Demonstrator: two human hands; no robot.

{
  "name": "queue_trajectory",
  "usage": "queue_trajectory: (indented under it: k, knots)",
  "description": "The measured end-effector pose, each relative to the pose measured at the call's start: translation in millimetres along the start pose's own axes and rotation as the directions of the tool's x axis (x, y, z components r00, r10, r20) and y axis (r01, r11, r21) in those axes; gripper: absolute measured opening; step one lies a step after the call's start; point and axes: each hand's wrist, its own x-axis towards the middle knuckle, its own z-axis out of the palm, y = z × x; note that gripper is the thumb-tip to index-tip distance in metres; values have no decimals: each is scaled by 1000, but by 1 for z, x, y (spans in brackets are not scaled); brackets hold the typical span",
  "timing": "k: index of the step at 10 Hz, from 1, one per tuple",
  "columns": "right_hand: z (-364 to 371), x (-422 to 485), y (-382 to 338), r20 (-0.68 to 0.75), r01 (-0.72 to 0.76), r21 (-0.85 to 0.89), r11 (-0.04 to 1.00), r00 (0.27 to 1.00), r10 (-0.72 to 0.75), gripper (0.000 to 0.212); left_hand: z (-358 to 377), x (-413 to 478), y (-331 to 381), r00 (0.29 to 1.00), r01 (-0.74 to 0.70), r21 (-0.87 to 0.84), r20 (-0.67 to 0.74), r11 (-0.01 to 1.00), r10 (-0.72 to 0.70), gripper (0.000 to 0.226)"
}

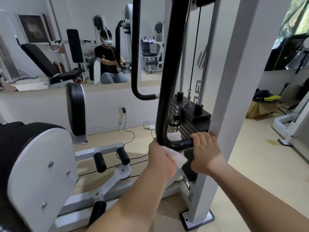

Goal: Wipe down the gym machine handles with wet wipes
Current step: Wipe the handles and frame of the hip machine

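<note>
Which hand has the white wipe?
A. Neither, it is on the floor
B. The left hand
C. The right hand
B: the left hand presses the white wipe around the bend of the black handle, while the right hand grips the handle's short end with no wipe showing in it.

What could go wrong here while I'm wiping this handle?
The right hand grips the handle end right beside the weight stack; if the arm swings, fingers could get pinched. The wet wipe in the left hand hangs loose and might slip off the bar. A charger cable trails across the floor nearby, a trip hazard.
</note>
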Motion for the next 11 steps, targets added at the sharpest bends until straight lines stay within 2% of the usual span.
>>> queue_trajectory:
  k: [1, 2, 3, 4, 5, 6, 7, 8, 9, 10, 11]
  knots:
    - [-3, -1, 0, 10, 4, 6, 1000, 1000, -4, 85, 12, -10, 1, 999, 24, -61, -46, 998, -27, 24]
    - [-2, -1, -1, 3, 4, 19, 1000, 1000, -5, 89, 27, -32, 30, 995, -89, 54, -31, 995, 91, 30]
    - [2, 0, 0, -24, -3, 47, 999, 1000, 4, 90, 48, -37, 58, 923, -383, 314, 160, 869, 349, 44]
    - [6, -1, 0, -47, -1, 58, 998, 999, 4, 91, 49, -33, 53, 853, -522, 464, 301, 716, 427, 38]
    - [11, 0, 1, -68, -2, 50, 999, 998, 5, 91, 29, -23, 29, 706, -708, 411, 389, 574, 592, 37]
    - [10, 1, 0, -62, 2, 33, 999, 998, 0, 91, 8, -5, 15, 796, -605, 352, 265, 714, 545, 39]
    - [4, 0, 0, -20, -2, 11, 1000, 1000, 3, 92, -7, 9, 4, 896, -444, 368, 156, 817, 416, 42]
    - [-2, 0, -1, 26, 5, -10, 1000, 1000, -4, 93, -13, 19, 12, 926, -352, 478, 54, 805, 373, 37]
    - [-3, -1, -1, 25, 9, -2, 1000, 1000, -9, 91, -41, 37, 29, 894, -234, 709, -113, 666, 434, 34]
    - [-1, -1, -2, 1, 6, 20, 1000, 1000, -6, 88, -62, 50, 25, 910, -149, 755, -149, 639, 388, 37]
    - [1, 0, -1, -7, 9, 23, 1000, 1000, -9, 89, -39, 45, 7, 979, -125, 679, -33, 724, 199, 29]
